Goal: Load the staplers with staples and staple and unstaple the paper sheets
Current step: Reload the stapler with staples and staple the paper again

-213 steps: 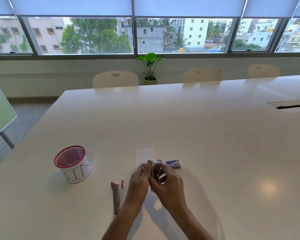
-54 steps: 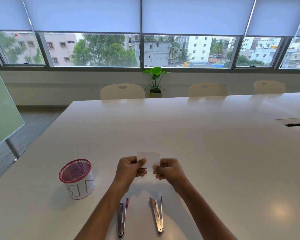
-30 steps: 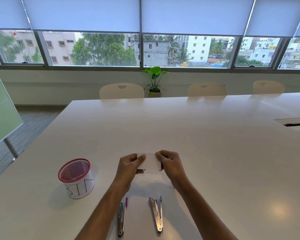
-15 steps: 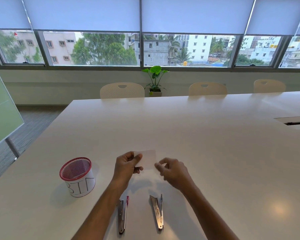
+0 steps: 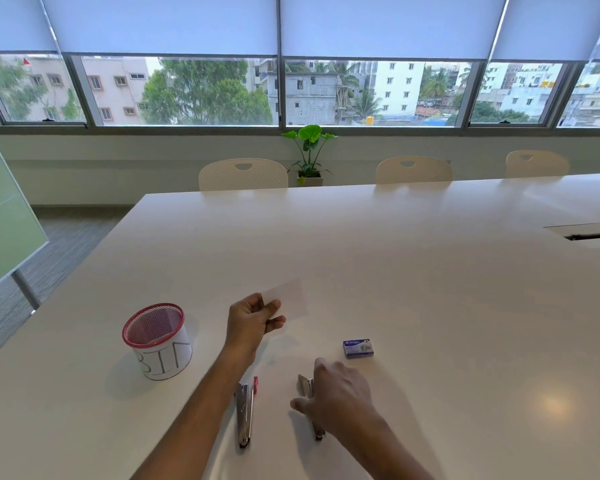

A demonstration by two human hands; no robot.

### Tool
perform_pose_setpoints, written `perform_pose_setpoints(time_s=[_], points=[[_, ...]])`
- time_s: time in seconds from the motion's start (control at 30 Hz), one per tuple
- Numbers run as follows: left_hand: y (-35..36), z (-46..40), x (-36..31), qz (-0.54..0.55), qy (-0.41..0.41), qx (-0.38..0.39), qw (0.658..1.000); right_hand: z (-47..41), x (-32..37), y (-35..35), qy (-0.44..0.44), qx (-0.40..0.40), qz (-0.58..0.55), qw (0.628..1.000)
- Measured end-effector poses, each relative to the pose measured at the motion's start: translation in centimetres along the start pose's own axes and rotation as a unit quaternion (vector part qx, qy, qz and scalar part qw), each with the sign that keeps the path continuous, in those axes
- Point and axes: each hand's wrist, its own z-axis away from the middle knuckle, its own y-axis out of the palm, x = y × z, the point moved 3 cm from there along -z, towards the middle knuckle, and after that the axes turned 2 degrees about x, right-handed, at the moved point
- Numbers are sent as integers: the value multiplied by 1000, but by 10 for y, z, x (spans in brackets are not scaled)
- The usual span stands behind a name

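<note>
- Left hand [image 5: 253, 322] raised off the desk [image 5: 413, 271], thumb and fingers [image 5: 274, 306] pinching the near-left corner of the paper slip [image 5: 290, 301]. The slip stands out to the right of and beyond the hand, clear of the surface.
- Right hand [image 5: 336, 398] low over the plain steel stapler [image 5: 307, 388], fingers spread and loosely bent, gripping nothing that I can see. Whether the palm touches the stapler cannot be told; the hand hides most of it.
- Key relation: that stapler lies directly under the right hand, its long axis running roughly away from the person. Its far tip shows beyond the knuckles, its near tip below the wrist. The right hand is plainly the nearer one.
- Judgement: the coming move is a pickup of this stapler. The fingers would close across its narrow width, then bring it up to the slip's free edge.
- Second stapler, with a pink tip [image 5: 245, 410], lies just right of the left forearm, roughly parallel to the first, untouched.
- Staple box [image 5: 358, 348], small and blue, beyond the right hand, apart from it.
- Red mesh bin [image 5: 156, 339] marked "BIN", well left of both hands.
- Count: two staplers, one paper slip, one staple box, one bin.
</note>
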Motion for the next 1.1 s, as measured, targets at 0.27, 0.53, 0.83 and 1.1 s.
perform_pose_setpoints(time_s=[0.27, 0.53, 0.83, 1.1], points=[[-1, 9, -5, 8, 12, -10, 1000, 9, 2, 10, -21, -75, -60, 995], [5, 20, -7, 0, 7, 7, 1000, 2, -16, -5, -11, -75, -346, 935], [9, 29, -10, -31, 14, 42, 999, -8, -29, -30, -24, -68, -652, 755], [15, 32, -14, -126, 45, 49, 990, -26, -41, -89, -109, -172, -375, 904]])
